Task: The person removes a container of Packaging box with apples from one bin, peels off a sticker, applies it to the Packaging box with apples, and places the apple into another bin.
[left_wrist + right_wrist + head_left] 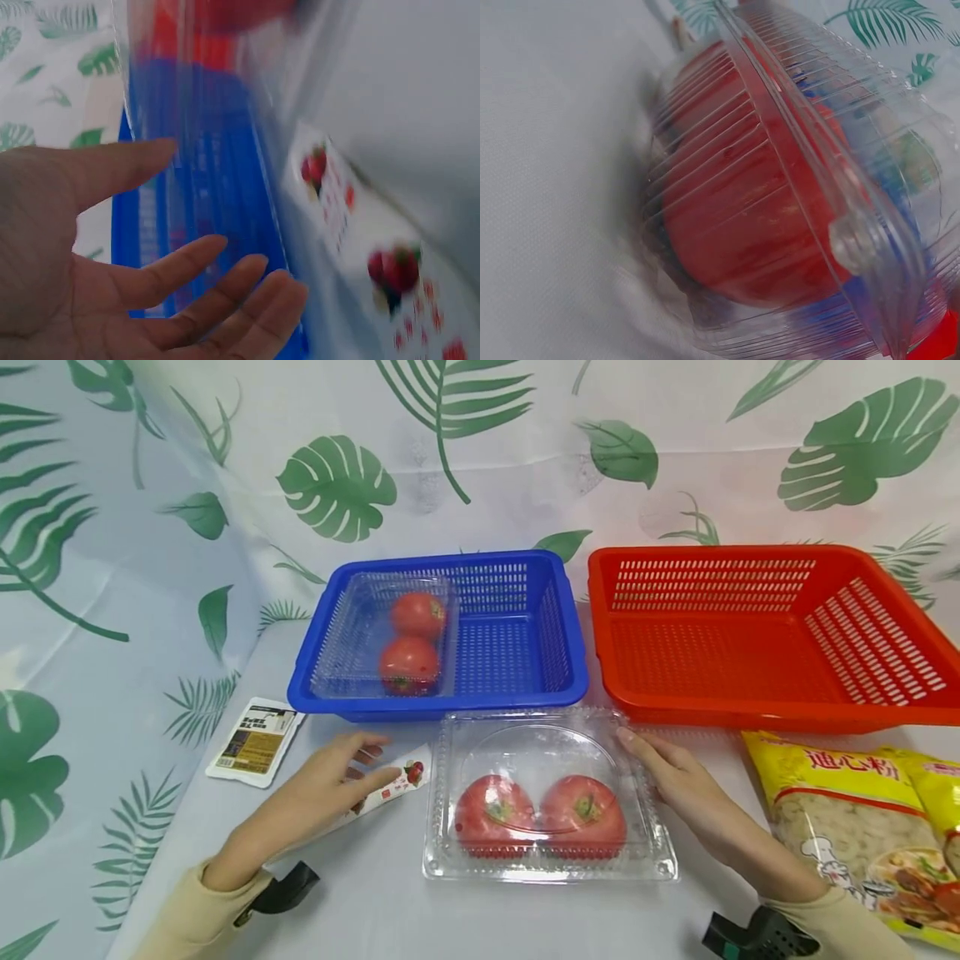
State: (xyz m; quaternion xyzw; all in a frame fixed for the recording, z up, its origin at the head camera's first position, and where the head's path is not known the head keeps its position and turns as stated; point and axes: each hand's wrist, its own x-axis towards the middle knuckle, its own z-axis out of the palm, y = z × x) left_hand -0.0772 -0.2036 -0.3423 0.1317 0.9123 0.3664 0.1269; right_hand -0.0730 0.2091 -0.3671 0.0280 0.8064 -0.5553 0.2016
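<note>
A clear plastic clamshell box (536,739) with two tomatoes (495,814) inside lies in front of the baskets, the fruit close to its near side. My right hand (686,785) touches the box's back right corner, fingers extended along the edge. Left of the box, my left hand (330,789) holds nothing, its fingers loosely spread. Beneath it, partly hidden, lies a long white packet (408,774) printed with red fruit. In the left wrist view, the open left palm (45,247) faces the box's side. Ribbed plastic and a tomato (742,195) fill the right wrist view.
Behind stands a blue basket (517,700) containing another clear box (348,635) with two tomatoes. Beside it is a red basket (705,664). Yellow pasta bags (840,810) lie at the right, and a small white-and-brown pouch (255,742) at the left. A leaf-patterned cloth (487,452) hangs behind.
</note>
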